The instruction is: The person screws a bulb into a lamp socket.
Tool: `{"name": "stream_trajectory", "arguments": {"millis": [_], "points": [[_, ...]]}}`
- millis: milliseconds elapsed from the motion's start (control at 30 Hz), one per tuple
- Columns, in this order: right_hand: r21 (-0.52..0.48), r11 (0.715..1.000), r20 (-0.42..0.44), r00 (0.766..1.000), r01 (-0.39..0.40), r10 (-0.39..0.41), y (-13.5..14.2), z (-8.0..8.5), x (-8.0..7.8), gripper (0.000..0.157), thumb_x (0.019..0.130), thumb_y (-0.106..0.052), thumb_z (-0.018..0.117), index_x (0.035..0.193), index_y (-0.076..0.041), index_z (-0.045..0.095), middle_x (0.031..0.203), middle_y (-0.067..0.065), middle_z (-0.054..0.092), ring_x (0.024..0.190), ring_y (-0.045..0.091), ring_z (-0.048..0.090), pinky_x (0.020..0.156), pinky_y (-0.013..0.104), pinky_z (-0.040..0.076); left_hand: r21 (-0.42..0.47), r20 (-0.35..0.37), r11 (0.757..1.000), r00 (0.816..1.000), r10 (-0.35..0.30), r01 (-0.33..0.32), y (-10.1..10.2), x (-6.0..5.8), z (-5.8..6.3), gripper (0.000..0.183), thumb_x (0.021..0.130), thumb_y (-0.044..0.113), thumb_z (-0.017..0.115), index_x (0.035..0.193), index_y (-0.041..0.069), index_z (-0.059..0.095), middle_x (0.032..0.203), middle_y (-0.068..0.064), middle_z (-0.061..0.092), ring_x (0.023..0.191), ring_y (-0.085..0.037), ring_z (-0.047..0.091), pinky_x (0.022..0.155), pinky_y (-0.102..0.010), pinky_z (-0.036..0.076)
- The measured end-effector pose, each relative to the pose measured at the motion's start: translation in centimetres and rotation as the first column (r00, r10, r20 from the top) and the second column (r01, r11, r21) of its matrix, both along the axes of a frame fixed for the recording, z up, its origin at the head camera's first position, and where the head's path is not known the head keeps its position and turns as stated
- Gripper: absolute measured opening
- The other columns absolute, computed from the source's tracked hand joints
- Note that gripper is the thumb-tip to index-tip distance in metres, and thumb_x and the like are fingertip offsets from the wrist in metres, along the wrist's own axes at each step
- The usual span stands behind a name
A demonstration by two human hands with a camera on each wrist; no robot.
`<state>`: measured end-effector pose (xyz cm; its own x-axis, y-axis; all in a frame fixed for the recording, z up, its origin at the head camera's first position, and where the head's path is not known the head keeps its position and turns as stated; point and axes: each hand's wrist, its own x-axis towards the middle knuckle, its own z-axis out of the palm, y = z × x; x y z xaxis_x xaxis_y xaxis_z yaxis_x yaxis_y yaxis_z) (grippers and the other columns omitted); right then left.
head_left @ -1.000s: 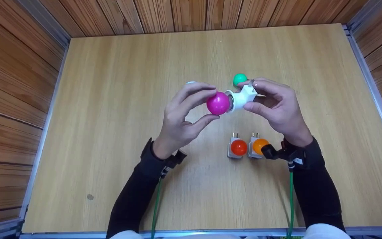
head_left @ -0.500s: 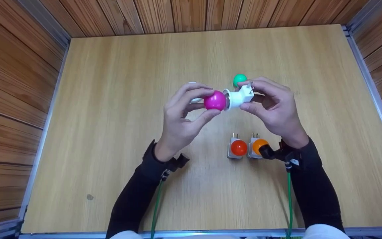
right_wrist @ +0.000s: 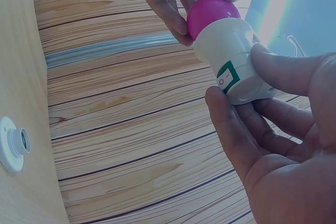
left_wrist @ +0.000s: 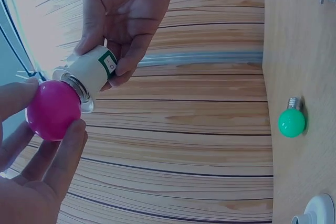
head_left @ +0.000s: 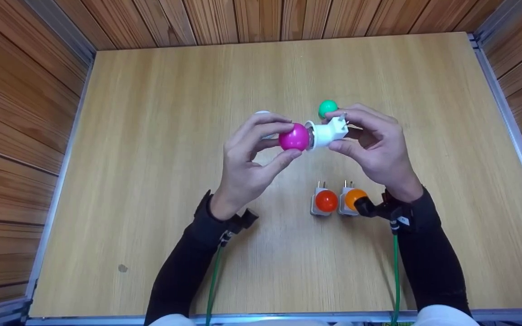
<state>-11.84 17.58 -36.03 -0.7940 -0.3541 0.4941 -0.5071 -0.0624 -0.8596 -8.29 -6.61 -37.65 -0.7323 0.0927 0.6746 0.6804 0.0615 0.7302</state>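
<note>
Pinching the pink bulb [head_left: 293,137] by its globe, the left hand [head_left: 245,167] seemingly leaves the metal base [left_wrist: 77,86] free at the mouth of the white socket [head_left: 326,134], gripped by the right hand [head_left: 384,154]. Beyond the pink bulb lie one green bulb [head_left: 328,108] and one round holder [right_wrist: 9,145]; nearer the person sit one red bulb [head_left: 326,201] and one orange bulb [head_left: 354,198], both socketed.
</note>
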Motion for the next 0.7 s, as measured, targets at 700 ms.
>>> {"name": "stream_trajectory", "arguments": {"millis": [700], "points": [[-0.026, 0.996, 0.110, 0.990, -0.080, 0.082, 0.73, 0.04, 0.01, 0.042, 0.091, 0.010, 0.075, 0.131, 0.015, 0.066, 0.128, 0.003, 0.079, 0.115, 0.016, 0.077, 0.098, 0.026, 0.063, -0.217, -0.372, 0.976, 0.927, -0.053, -0.031, -0.66, -0.64, -0.31, 0.029, 0.086, -0.002, 0.085, 0.112, -0.001, 0.073, 0.119, -0.025, 0.068, 0.111, -0.032, 0.070, 0.099, -0.036, 0.065]]}}
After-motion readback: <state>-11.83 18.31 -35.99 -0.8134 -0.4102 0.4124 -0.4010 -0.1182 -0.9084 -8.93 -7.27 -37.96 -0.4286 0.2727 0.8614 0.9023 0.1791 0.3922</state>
